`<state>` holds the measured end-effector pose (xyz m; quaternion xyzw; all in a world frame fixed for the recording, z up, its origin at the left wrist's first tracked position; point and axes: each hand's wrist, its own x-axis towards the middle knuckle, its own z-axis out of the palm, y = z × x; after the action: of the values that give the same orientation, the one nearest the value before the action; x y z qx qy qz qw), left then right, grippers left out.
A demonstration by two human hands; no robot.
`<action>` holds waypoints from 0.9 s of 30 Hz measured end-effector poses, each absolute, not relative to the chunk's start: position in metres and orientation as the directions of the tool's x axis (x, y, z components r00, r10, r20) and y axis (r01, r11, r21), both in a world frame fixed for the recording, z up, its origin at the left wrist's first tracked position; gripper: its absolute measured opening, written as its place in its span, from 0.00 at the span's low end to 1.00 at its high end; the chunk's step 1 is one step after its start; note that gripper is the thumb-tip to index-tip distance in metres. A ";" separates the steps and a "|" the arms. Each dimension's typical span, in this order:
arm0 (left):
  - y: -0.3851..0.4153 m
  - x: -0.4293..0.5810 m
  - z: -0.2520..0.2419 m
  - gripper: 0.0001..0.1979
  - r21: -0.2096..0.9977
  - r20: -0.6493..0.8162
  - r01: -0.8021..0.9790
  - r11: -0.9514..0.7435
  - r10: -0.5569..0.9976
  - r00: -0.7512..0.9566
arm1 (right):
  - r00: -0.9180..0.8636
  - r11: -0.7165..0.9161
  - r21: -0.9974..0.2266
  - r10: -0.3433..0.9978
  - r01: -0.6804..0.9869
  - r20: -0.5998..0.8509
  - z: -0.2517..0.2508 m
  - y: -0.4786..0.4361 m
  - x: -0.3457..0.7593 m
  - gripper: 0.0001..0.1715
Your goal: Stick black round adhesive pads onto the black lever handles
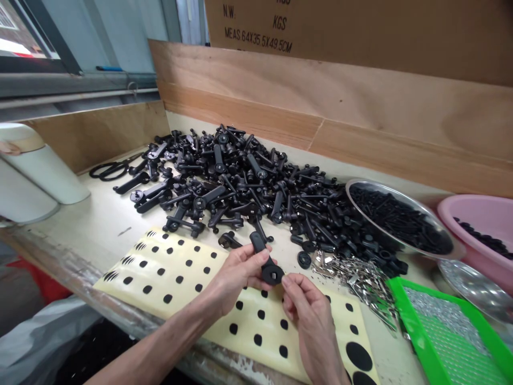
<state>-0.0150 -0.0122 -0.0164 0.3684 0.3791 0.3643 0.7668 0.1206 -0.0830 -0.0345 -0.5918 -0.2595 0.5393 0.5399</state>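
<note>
Head view: the desk (92,224) is covered toward its back edge by a pile of black handles (248,182), and a sticker sheet (176,267) is laid along the front edge. Above that sheet, one handle (266,262) is gripped by the fingers of the left hand (236,272). The fingers of the right hand (308,310) are pinched together at its round end.

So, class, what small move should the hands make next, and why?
Probably press the right hand onto the round end of the black handle, which the left hand holds above the sticker sheet; its fingertips sit right beside that end.
</note>
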 end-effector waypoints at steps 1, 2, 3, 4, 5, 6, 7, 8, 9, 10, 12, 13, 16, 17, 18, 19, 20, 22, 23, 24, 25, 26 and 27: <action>-0.012 -0.015 -0.016 0.15 0.842 -0.312 -0.278 0.462 0.838 0.447 | 0.286 -0.283 -0.920 0.889 -0.272 -0.358 -0.034 -0.083 0.120 0.19; -0.012 -0.015 -0.016 0.15 0.843 -0.312 -0.277 0.462 0.838 0.448 | 0.288 -0.284 -0.921 0.888 -0.268 -0.358 -0.034 -0.083 0.120 0.19; -0.012 -0.016 -0.016 0.15 0.844 -0.310 -0.276 0.461 0.838 0.450 | 0.288 -0.285 -0.922 0.888 -0.264 -0.357 -0.034 -0.083 0.120 0.19; -0.012 -0.016 -0.015 0.15 0.845 -0.309 -0.274 0.460 0.837 0.452 | 0.291 -0.287 -0.921 0.887 -0.263 -0.359 -0.033 -0.083 0.120 0.20; -0.012 -0.016 -0.015 0.15 0.846 -0.309 -0.272 0.459 0.837 0.453 | 0.294 -0.290 -0.920 0.884 -0.264 -0.363 -0.033 -0.082 0.119 0.20; -0.012 -0.016 -0.014 0.15 0.846 -0.309 -0.269 0.459 0.835 0.455 | 0.298 -0.293 -0.918 0.881 -0.267 -0.367 -0.033 -0.082 0.119 0.20; -0.012 -0.016 -0.014 0.15 0.847 -0.308 -0.267 0.459 0.835 0.457 | 0.302 -0.294 -0.917 0.878 -0.270 -0.371 -0.032 -0.082 0.119 0.20; -0.013 -0.016 -0.013 0.15 0.848 -0.307 -0.267 0.458 0.835 0.457 | 0.305 -0.294 -0.916 0.876 -0.274 -0.373 -0.032 -0.082 0.119 0.20; -0.013 -0.016 -0.013 0.16 0.848 -0.306 -0.266 0.458 0.834 0.459 | 0.308 -0.295 -0.915 0.874 -0.276 -0.375 -0.032 -0.082 0.119 0.20; -0.013 -0.016 -0.013 0.16 0.848 -0.307 -0.265 0.459 0.833 0.461 | 0.309 -0.294 -0.915 0.874 -0.277 -0.375 -0.032 -0.082 0.119 0.20; -0.014 -0.015 -0.013 0.16 0.847 -0.307 -0.265 0.461 0.831 0.464 | 0.310 -0.293 -0.915 0.874 -0.277 -0.374 -0.032 -0.082 0.119 0.20; -0.014 -0.015 -0.013 0.16 0.846 -0.308 -0.266 0.462 0.831 0.464 | 0.311 -0.292 -0.916 0.875 -0.276 -0.372 -0.032 -0.082 0.119 0.20; -0.015 -0.015 -0.014 0.15 0.843 -0.310 -0.271 0.464 0.832 0.460 | 0.312 -0.285 -0.919 0.877 -0.272 -0.364 -0.032 -0.082 0.119 0.19; -0.015 -0.015 -0.014 0.15 0.843 -0.310 -0.272 0.464 0.833 0.459 | 0.312 -0.281 -0.920 0.879 -0.273 -0.361 -0.032 -0.082 0.119 0.19; -0.015 -0.015 -0.014 0.15 0.843 -0.310 -0.273 0.463 0.834 0.457 | 0.312 -0.277 -0.921 0.880 -0.274 -0.357 -0.032 -0.082 0.119 0.19; -0.015 -0.016 -0.014 0.15 0.844 -0.311 -0.271 0.463 0.834 0.456 | 0.313 -0.274 -0.922 0.881 -0.273 -0.355 -0.032 -0.082 0.119 0.19; -0.015 -0.016 -0.014 0.15 0.845 -0.309 -0.270 0.461 0.835 0.456 | 0.314 -0.274 -0.923 0.881 -0.270 -0.353 -0.032 -0.082 0.120 0.19; -0.014 -0.016 -0.015 0.15 0.848 -0.305 -0.271 0.456 0.837 0.455 | 0.317 -0.279 -0.924 0.879 -0.263 -0.356 -0.033 -0.083 0.120 0.20; -0.013 -0.016 -0.015 0.15 0.848 -0.303 -0.272 0.455 0.837 0.456 | 0.318 -0.281 -0.924 0.878 -0.261 -0.357 -0.034 -0.082 0.120 0.20; -0.013 -0.016 -0.015 0.15 0.848 -0.302 -0.272 0.454 0.837 0.456 | 0.318 -0.282 -0.923 0.878 -0.261 -0.358 -0.034 -0.082 0.120 0.20; -0.013 -0.016 -0.014 0.14 0.848 -0.302 -0.273 0.455 0.837 0.456 | 0.318 -0.282 -0.923 0.878 -0.262 -0.359 -0.035 -0.082 0.120 0.20; -0.013 -0.016 -0.014 0.14 0.847 -0.304 -0.273 0.457 0.836 0.456 | 0.318 -0.281 -0.923 0.878 -0.264 -0.358 -0.035 -0.082 0.120 0.20; -0.013 -0.016 -0.014 0.14 0.846 -0.307 -0.271 0.460 0.834 0.458 | 0.317 -0.280 -0.922 0.878 -0.266 -0.358 -0.035 -0.082 0.120 0.20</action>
<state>-0.0158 -0.0125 -0.0143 0.3747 0.3759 0.3603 0.7671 0.1205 -0.0819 -0.0350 -0.6026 -0.2541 0.5263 0.5435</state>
